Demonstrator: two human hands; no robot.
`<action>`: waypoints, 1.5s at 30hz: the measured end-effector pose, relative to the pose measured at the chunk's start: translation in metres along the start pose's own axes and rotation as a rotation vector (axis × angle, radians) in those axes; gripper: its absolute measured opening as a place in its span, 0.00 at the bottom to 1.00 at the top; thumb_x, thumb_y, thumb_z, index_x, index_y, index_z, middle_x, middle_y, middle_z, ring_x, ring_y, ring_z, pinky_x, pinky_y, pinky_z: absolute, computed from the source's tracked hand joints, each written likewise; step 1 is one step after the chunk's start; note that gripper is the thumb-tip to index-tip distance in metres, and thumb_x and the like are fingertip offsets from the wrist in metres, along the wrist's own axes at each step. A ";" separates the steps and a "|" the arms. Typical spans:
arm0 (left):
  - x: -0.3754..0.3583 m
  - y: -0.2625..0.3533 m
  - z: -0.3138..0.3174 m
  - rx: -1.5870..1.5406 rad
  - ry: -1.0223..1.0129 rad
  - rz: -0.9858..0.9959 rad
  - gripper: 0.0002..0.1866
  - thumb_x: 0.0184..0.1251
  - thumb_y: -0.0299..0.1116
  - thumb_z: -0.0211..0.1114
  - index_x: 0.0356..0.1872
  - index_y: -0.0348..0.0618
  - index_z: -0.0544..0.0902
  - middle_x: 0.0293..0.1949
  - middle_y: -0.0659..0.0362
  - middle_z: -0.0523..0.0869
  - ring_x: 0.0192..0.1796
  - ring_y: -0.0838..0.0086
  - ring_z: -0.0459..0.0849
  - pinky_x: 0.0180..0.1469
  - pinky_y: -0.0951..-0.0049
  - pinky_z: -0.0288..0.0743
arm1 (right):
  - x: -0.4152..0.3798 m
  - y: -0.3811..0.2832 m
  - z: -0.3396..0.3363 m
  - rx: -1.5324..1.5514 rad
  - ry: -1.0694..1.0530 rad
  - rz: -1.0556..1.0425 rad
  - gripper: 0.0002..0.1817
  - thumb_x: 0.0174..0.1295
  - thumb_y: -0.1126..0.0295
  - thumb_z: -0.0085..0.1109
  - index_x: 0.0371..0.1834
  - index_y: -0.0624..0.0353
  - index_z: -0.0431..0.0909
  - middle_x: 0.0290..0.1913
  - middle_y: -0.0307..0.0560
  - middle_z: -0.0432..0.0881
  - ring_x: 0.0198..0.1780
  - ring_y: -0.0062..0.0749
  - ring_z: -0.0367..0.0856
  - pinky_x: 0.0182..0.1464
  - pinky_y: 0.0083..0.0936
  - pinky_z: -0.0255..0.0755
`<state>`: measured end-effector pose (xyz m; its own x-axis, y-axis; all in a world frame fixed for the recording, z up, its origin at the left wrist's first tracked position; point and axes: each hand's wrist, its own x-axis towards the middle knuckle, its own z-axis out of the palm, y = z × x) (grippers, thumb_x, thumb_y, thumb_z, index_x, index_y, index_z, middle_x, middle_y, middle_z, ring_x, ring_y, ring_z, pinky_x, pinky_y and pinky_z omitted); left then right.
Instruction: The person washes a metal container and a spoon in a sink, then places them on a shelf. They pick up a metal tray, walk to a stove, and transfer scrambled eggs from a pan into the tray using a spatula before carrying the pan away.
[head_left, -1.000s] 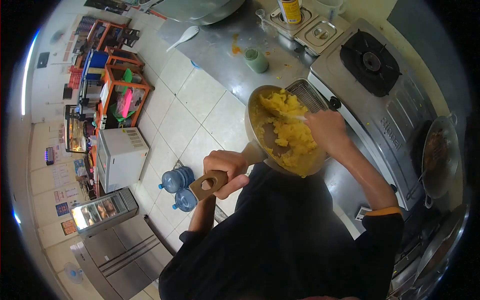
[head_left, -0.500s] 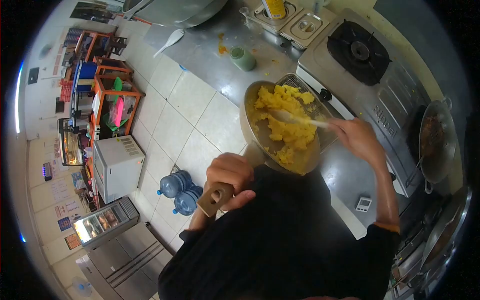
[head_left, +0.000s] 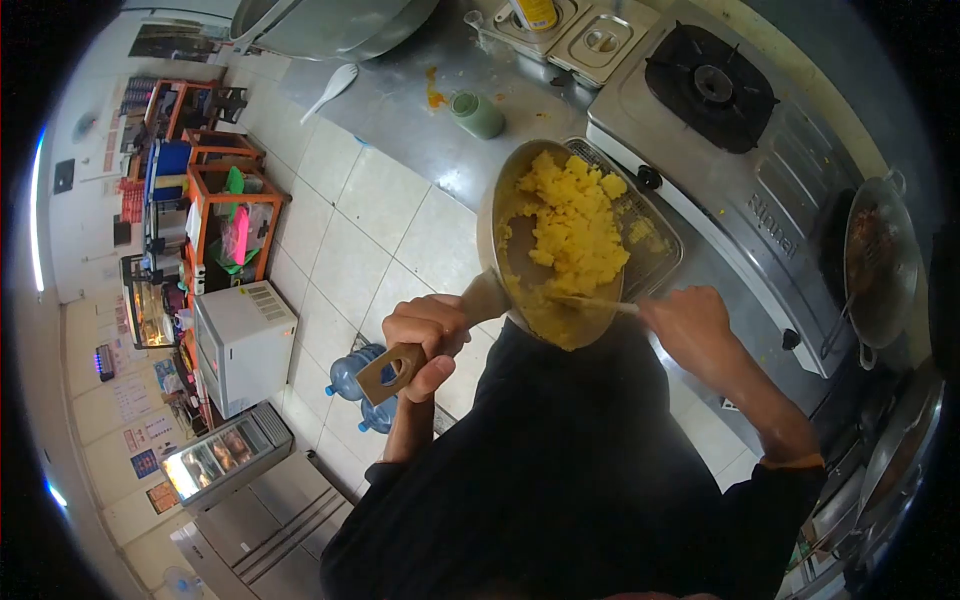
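My left hand (head_left: 425, 335) is closed around the brown handle of a deep frying pan (head_left: 487, 225), which is tilted over the counter edge. Lumpy, mashed yellow food (head_left: 575, 220) fills much of the pan's far and right side. In my right hand (head_left: 688, 328) is the light handle of a wooden spoon (head_left: 610, 304). Its head lies low in the pan, near the wall closest to me, partly hidden by yellow food. Under the pan's right side sits a wire-mesh tray (head_left: 660, 262) with some yellow bits in it.
A gas stove (head_left: 740, 170) stands to the right, with a wok (head_left: 882, 265) beyond it. On the counter are a greenish jar (head_left: 477, 115), a white spoon (head_left: 331, 92), lidded steel containers (head_left: 605, 42) and a large pot (head_left: 345, 30). Water jugs (head_left: 350, 372) stand on the floor.
The spoon has moved from the pan's middle toward its near wall, with my right hand lower. My left hand and the pan have shifted slightly left; more of the mesh tray shows.
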<state>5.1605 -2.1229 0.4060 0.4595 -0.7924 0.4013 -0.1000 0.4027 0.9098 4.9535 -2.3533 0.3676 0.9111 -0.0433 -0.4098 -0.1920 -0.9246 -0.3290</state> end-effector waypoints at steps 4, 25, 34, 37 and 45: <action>0.004 0.000 0.003 -0.010 0.020 0.004 0.20 0.43 0.32 0.59 0.07 0.48 0.55 0.06 0.62 0.59 0.09 0.72 0.59 0.18 0.72 0.57 | 0.014 0.008 0.019 -0.103 0.066 0.061 0.07 0.58 0.63 0.53 0.29 0.51 0.78 0.17 0.47 0.77 0.22 0.43 0.80 0.23 0.37 0.69; 0.096 0.024 0.072 0.309 0.058 -0.379 0.20 0.50 0.23 0.63 0.09 0.44 0.60 0.11 0.65 0.65 0.14 0.84 0.63 0.18 0.79 0.55 | 0.021 0.042 0.049 0.070 0.111 0.316 0.12 0.63 0.56 0.48 0.35 0.49 0.79 0.22 0.48 0.80 0.27 0.46 0.81 0.29 0.41 0.72; 0.107 0.050 0.071 0.209 0.212 -0.492 0.22 0.50 0.19 0.61 0.08 0.46 0.58 0.11 0.67 0.63 0.16 0.85 0.60 0.18 0.80 0.52 | 0.025 0.059 0.056 0.108 0.205 0.233 0.10 0.62 0.62 0.46 0.35 0.48 0.80 0.24 0.48 0.80 0.28 0.46 0.80 0.30 0.40 0.72; 0.108 0.051 0.062 0.093 0.232 -0.440 0.21 0.49 0.18 0.60 0.08 0.47 0.58 0.10 0.67 0.63 0.15 0.86 0.58 0.17 0.81 0.50 | 0.018 0.061 0.031 0.169 0.150 0.254 0.10 0.61 0.62 0.49 0.38 0.48 0.80 0.24 0.49 0.80 0.28 0.46 0.80 0.30 0.39 0.72; 0.104 0.051 0.056 -0.065 0.144 -0.327 0.19 0.46 0.24 0.61 0.08 0.47 0.59 0.09 0.66 0.63 0.12 0.83 0.58 0.17 0.80 0.49 | 0.003 0.023 -0.059 0.117 0.495 0.119 0.11 0.56 0.68 0.57 0.43 0.51 0.80 0.24 0.48 0.75 0.28 0.40 0.78 0.29 0.34 0.71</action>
<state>5.1537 -2.2107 0.5002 0.5776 -0.8136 0.0669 0.1272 0.1706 0.9771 4.9735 -2.3972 0.4084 0.9382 -0.3459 -0.0080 -0.3188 -0.8552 -0.4087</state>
